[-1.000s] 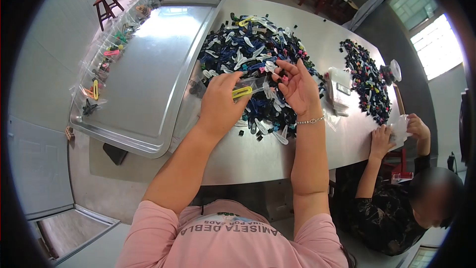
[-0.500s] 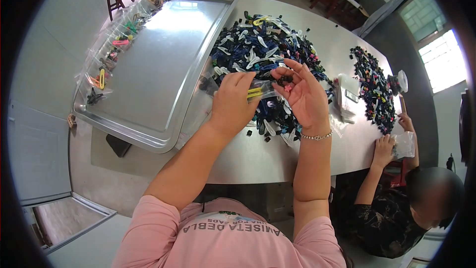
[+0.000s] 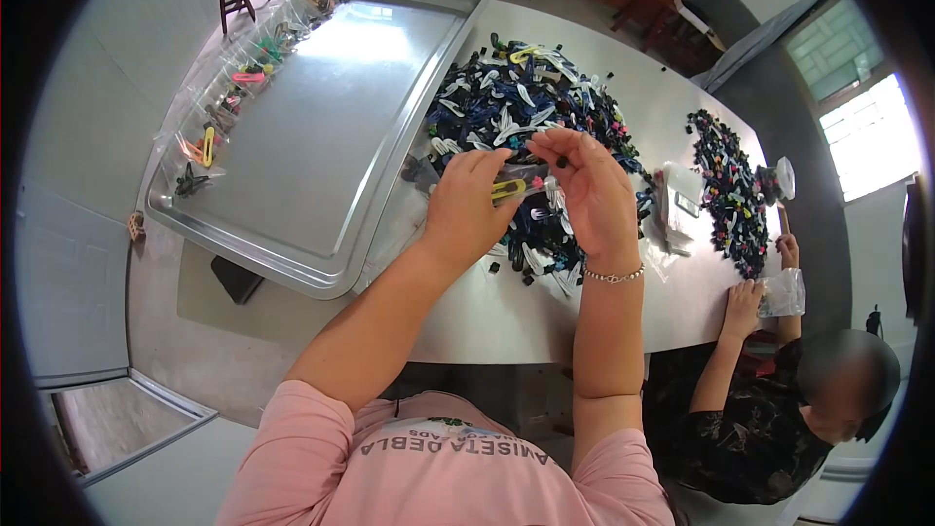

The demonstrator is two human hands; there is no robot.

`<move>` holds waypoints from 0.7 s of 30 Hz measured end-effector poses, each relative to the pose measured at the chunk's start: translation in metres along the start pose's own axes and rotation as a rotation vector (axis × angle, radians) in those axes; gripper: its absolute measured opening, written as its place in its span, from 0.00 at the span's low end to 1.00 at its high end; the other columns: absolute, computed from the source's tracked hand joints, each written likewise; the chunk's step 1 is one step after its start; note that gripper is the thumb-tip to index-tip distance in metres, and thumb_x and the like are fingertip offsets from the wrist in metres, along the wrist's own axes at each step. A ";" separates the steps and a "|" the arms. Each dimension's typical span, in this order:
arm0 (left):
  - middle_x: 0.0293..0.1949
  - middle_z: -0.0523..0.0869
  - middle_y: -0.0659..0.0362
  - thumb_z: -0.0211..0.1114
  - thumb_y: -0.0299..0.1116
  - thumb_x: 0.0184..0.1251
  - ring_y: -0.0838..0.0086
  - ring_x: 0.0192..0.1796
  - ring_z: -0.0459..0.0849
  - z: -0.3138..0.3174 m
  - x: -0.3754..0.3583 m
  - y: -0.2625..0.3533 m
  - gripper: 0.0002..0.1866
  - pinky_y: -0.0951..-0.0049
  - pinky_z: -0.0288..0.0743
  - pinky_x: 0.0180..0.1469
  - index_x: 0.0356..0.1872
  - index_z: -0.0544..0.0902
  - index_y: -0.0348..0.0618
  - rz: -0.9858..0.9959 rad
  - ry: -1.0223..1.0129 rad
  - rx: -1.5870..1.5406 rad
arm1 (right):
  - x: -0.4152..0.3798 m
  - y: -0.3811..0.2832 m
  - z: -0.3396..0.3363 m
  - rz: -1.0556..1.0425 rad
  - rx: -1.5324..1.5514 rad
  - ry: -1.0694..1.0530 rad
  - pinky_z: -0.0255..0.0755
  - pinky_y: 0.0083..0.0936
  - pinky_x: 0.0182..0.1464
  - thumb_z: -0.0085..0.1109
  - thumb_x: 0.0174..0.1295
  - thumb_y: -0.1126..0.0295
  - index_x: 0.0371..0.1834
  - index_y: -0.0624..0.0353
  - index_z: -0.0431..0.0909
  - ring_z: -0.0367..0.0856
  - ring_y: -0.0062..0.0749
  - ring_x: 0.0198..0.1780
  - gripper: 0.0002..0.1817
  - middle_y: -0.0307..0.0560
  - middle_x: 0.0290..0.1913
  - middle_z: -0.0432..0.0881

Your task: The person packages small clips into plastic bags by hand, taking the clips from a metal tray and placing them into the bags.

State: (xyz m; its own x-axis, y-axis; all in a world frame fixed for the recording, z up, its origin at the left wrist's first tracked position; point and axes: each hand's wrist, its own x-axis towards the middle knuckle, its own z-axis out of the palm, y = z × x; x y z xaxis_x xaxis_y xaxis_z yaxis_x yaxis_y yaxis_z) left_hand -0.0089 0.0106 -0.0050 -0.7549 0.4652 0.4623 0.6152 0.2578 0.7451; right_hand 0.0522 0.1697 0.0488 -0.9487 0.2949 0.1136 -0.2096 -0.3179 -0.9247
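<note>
My left hand [image 3: 469, 203] is closed on a small clear plastic bag [image 3: 531, 178] above the near side of a hair clip pile [image 3: 502, 102]. Inside the bag show a yellow clip [image 3: 507, 189] and a small pink piece near its right end. My right hand [image 3: 596, 185], with a beaded bracelet at the wrist, is at the bag's right end, palm turned inward and fingers curled. A small dark piece [image 3: 562, 163] is between its fingers. The pile holds white, blue and black clips.
A large metal tray [image 3: 282, 127] lies on the left, with filled bags [image 3: 209, 144] along its far-left edge. Stacked clear bags [image 3: 679, 200] lie right of the pile. Farther right are a second pile [image 3: 726, 180] and a person [image 3: 769, 419] holding a bag [image 3: 782, 294].
My right hand's fingers have curled inward toward the bag, and the pink piece now shows at the bag's right end. The person's hands at the right have shifted slightly.
</note>
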 end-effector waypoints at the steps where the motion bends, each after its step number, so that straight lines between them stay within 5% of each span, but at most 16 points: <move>1: 0.49 0.82 0.50 0.75 0.29 0.52 0.54 0.54 0.79 -0.001 0.000 0.000 0.27 0.59 0.76 0.58 0.55 0.80 0.36 0.001 0.007 0.000 | -0.001 -0.002 0.005 -0.043 -0.094 -0.004 0.69 0.35 0.68 0.42 0.79 0.62 0.55 0.72 0.77 0.80 0.41 0.60 0.22 0.55 0.56 0.82; 5: 0.48 0.83 0.50 0.75 0.29 0.52 0.53 0.51 0.80 -0.001 0.001 -0.001 0.27 0.58 0.76 0.55 0.55 0.80 0.36 0.021 0.051 -0.052 | -0.002 -0.007 0.012 -0.194 -0.152 0.108 0.68 0.34 0.69 0.46 0.77 0.68 0.55 0.71 0.77 0.80 0.41 0.61 0.16 0.56 0.54 0.84; 10: 0.47 0.84 0.52 0.75 0.29 0.56 0.59 0.51 0.83 -0.008 0.007 0.009 0.26 0.63 0.77 0.55 0.56 0.79 0.36 0.001 0.105 -0.266 | -0.006 -0.009 -0.006 -0.212 0.039 0.309 0.77 0.28 0.59 0.53 0.74 0.72 0.46 0.64 0.81 0.84 0.34 0.53 0.09 0.51 0.50 0.86; 12: 0.48 0.84 0.56 0.75 0.28 0.59 0.70 0.53 0.84 -0.006 0.008 0.013 0.25 0.71 0.78 0.57 0.58 0.78 0.37 -0.079 0.119 -0.861 | -0.008 -0.009 -0.011 -0.238 0.045 0.286 0.77 0.28 0.58 0.53 0.74 0.72 0.47 0.63 0.81 0.84 0.33 0.52 0.08 0.50 0.49 0.86; 21: 0.49 0.83 0.62 0.71 0.25 0.63 0.83 0.48 0.80 -0.011 0.011 0.002 0.27 0.79 0.76 0.52 0.64 0.75 0.36 -0.326 -0.196 -1.129 | -0.011 0.014 0.016 -0.173 0.016 -0.057 0.72 0.30 0.64 0.55 0.68 0.79 0.63 0.66 0.74 0.79 0.36 0.61 0.20 0.52 0.60 0.81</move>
State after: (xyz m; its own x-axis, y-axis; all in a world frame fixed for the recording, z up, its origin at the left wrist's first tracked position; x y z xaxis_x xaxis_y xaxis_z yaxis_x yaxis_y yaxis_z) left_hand -0.0180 0.0072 0.0067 -0.7304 0.6628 0.1648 -0.2212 -0.4579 0.8611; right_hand 0.0563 0.1476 0.0402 -0.9100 0.2951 0.2911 -0.3740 -0.2816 -0.8837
